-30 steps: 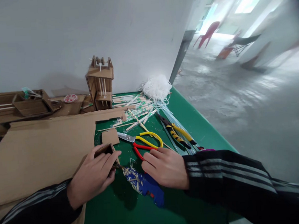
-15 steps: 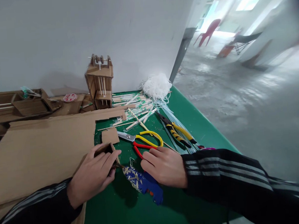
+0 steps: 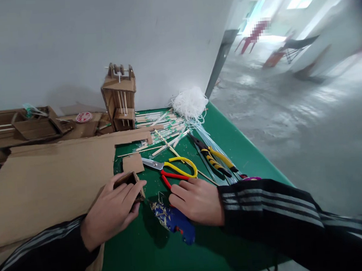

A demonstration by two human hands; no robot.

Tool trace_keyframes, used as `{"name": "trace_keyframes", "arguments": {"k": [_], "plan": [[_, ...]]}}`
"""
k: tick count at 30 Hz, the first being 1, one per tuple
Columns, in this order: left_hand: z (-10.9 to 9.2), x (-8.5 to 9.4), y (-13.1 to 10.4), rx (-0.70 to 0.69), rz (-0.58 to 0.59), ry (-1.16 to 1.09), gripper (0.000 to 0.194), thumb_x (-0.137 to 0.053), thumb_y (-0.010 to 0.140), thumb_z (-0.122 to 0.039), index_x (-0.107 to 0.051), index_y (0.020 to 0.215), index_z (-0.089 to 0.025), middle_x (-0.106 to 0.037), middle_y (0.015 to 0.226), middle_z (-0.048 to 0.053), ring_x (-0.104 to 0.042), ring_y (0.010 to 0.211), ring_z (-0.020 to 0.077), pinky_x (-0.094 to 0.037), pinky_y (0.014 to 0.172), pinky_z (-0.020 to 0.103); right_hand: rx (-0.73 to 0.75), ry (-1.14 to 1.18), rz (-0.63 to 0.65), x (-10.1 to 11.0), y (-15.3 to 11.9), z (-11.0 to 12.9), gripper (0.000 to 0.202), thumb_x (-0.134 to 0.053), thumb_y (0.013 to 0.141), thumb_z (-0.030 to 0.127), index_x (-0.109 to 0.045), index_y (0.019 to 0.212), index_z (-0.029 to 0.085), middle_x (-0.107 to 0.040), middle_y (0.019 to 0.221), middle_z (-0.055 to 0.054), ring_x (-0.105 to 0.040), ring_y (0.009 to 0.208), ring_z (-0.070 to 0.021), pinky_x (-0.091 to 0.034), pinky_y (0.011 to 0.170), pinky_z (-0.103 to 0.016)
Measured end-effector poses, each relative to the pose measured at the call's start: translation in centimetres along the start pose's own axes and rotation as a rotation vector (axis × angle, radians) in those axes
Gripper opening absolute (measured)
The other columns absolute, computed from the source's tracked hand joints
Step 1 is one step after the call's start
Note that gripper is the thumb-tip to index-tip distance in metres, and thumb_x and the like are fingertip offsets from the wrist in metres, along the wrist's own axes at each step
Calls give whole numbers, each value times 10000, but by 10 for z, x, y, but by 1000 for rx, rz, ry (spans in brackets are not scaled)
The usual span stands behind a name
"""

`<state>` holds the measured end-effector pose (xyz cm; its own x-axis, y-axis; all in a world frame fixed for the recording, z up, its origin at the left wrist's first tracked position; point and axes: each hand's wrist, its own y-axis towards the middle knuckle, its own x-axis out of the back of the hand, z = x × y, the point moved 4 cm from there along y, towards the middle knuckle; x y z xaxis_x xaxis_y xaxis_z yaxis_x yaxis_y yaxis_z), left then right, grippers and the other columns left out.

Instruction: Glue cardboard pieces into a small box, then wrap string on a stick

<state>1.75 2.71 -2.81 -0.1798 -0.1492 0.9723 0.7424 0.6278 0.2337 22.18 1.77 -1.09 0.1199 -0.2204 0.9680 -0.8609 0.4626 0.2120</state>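
My left hand [image 3: 113,211] is closed round a small open cardboard box [image 3: 129,180], its thumb and fingers on the box's walls. My right hand [image 3: 195,200] grips a blue glue gun [image 3: 174,221], whose front is covered in pale shreds. The gun's nozzle points at the near right corner of the box, a small distance away. Just beyond my right hand lie scissors [image 3: 182,168] with one yellow and one red handle. A small cardboard square [image 3: 133,163] rests behind the box.
Large cardboard sheets [image 3: 57,180] cover the left. A cardboard tower [image 3: 122,100] stands by the wall. Wooden sticks [image 3: 158,124], white string [image 3: 189,104] and yellow-black pliers [image 3: 214,158] lie at the back of the green table [image 3: 246,148]. Chairs stand on the floor beyond.
The glue gun's nozzle has come slightly away from the box corner, and its body has tipped a little. My left hand and the box have hardly moved.
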Motion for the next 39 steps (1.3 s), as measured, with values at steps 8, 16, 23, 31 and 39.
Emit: {"name": "trace_keyframes", "arguments": {"k": [8, 16, 23, 31, 39], "plan": [[-2, 2, 2, 9, 0, 3, 424, -459, 927, -174, -437, 1349, -137, -679, 987, 69, -654, 926, 231, -313, 1087, 494, -16, -12, 32, -6, 2, 3, 104, -468, 929, 180, -516, 837, 186, -580, 822, -14, -496, 628, -160, -169, 516, -339], [-3, 3, 2, 4, 6, -9, 426, -457, 928, -169, -433, 1350, -119, -681, 1013, 76, -654, 909, 222, -311, 1087, 485, -22, -7, 67, -7, 4, 2, 89, -484, 924, 194, -518, 842, 183, -594, 841, -20, -493, 639, -155, -171, 525, -329], [-3, 2, 2, 3, -9, 0, 433, -471, 918, -168, -437, 1348, -125, -683, 1004, 74, -656, 918, 230, -315, 1084, 493, -24, -19, 41, -6, 3, 1, 108, -458, 936, 184, -519, 847, 183, -595, 839, -20, -493, 638, -158, -176, 530, -332], [-3, 1, 1, -9, 6, 8, 424, -461, 934, -177, -425, 1350, -102, -677, 1045, 84, -647, 943, 231, -295, 1093, 491, -22, -14, 29, -2, 4, 1, 137, -444, 942, 170, -508, 821, 182, -589, 809, -22, -480, 623, -154, -171, 530, -328], [-2, 2, 1, 4, -1, 2, 415, -469, 927, -174, -446, 1339, -128, -687, 1054, 87, -659, 949, 239, -315, 1087, 495, -24, -23, 12, -1, 5, 1, 149, -439, 944, 174, -514, 816, 184, -588, 811, -29, -487, 631, -159, -203, 534, -335]]}}
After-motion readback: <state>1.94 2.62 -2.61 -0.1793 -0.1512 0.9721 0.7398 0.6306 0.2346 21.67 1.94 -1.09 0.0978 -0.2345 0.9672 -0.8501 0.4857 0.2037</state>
